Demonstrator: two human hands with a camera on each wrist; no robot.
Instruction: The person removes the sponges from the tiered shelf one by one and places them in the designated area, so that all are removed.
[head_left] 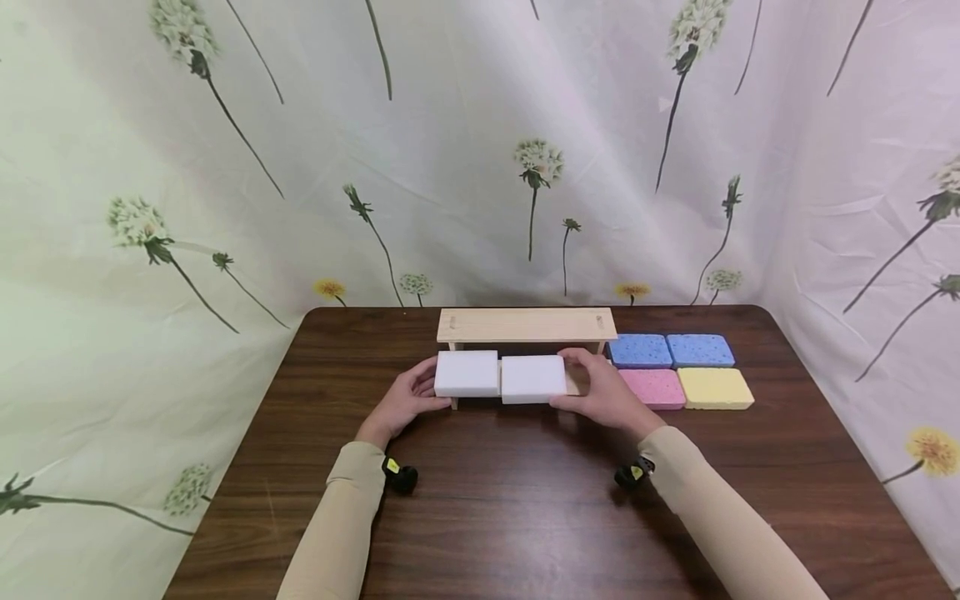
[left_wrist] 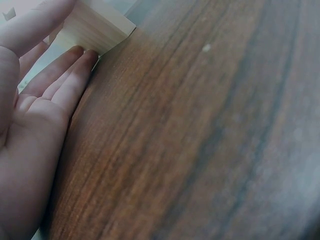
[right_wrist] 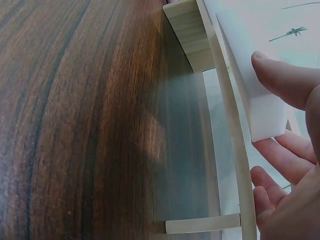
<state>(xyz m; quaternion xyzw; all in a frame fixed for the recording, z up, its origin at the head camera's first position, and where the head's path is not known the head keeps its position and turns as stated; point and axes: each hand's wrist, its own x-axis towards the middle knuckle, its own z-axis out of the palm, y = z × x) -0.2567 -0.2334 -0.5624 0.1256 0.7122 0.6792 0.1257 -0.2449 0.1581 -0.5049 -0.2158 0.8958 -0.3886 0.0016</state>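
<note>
Two white sponge blocks lie side by side along the low front tier of a small wooden rack [head_left: 527, 325]. My left hand [head_left: 405, 400] is at the left end of that tier, beside the left white sponge [head_left: 467, 372]. In the left wrist view its fingertips meet a wooden leg [left_wrist: 95, 27], while the thumb passes along the front. The right white sponge [head_left: 533, 379] has my right hand [head_left: 603, 392] at its right end. My right thumb [right_wrist: 280, 77] presses its front face, with fingers behind and below that end.
To the right of the rack lie two blue sponges [head_left: 640, 351], a pink sponge [head_left: 652, 389] and a yellow sponge [head_left: 715, 388]. The dark wooden table [head_left: 510, 517] meets a flower-print curtain [head_left: 465, 167] at the back. Each wrist wears a small black camera.
</note>
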